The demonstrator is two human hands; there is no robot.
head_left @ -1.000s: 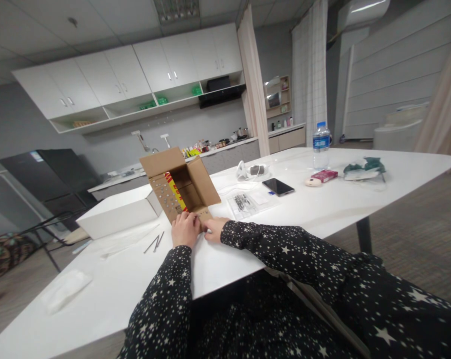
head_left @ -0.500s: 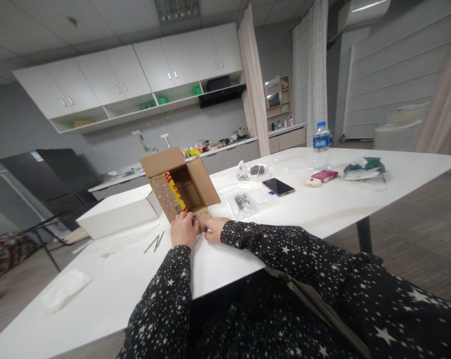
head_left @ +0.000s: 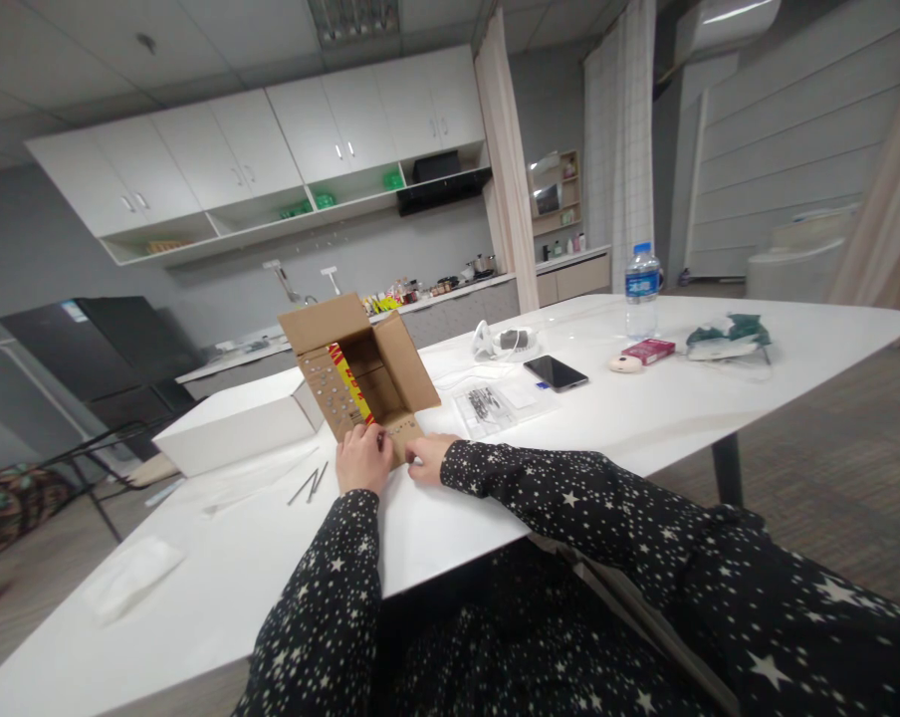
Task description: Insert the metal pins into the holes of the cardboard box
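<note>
The left hand (head_left: 363, 460) and right hand (head_left: 426, 456) both pressed fingers against the near lower flap of the cardboard box (head_left: 360, 373) (a closed grasp could not be confirmed). The box lay on its side on the white table (head_left: 644, 408), opening toward the person, beside a white box (head_left: 233, 430) and two metal pins (head_left: 310, 485).

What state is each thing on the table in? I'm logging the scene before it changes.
cardboard box: open, flaps spread.
left hand: fingers on the box's near flap.
right hand: resting on the table, at the near flap.
white box: closed.
water bottle: upright, capped.
phone: flat, screen dark.
clear bag: lying flat.
</note>
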